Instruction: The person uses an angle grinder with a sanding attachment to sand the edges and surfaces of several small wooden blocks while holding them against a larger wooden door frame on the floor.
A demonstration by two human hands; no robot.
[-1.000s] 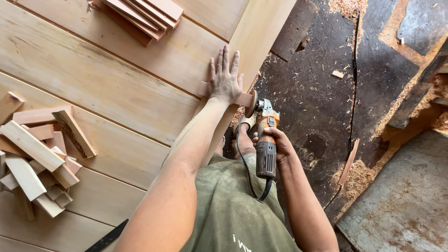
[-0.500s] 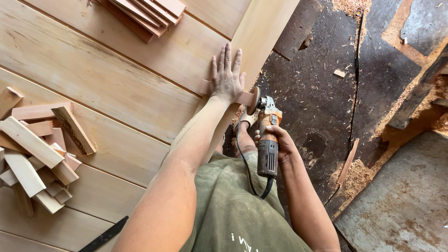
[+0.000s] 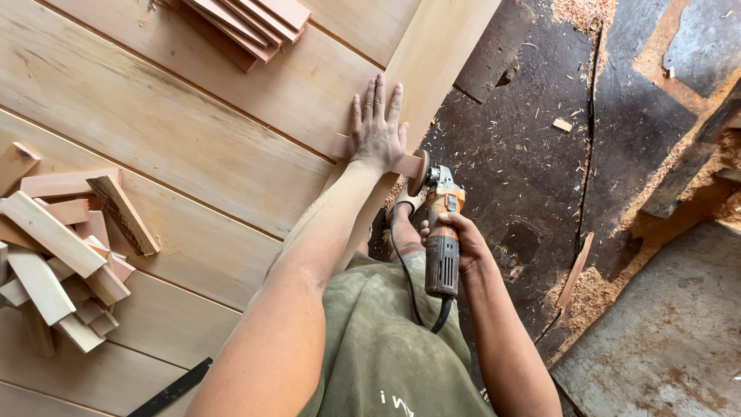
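My left hand (image 3: 377, 125) lies flat, fingers spread, on a small reddish wood piece (image 3: 405, 164) that it presses against the edge of a pale wooden plank table (image 3: 193, 147). My right hand (image 3: 457, 238) grips an orange and grey angle grinder (image 3: 441, 232). The grinder's disc (image 3: 421, 172) touches the end of the small wood piece that sticks out past my left hand. A black cord (image 3: 401, 262) runs from the grinder down over my green shirt.
A heap of short wood offcuts (image 3: 62, 239) lies at the left of the table. A stack of reddish slats (image 3: 247, 23) sits at the top. A black flat bar (image 3: 170, 390) lies near the bottom edge. The dark floor (image 3: 532, 154) holds sawdust and a wood sliver (image 3: 575, 270).
The view has shifted a little. Both hands hold the same positions, with the grinder disc still at the end of the small wood piece.
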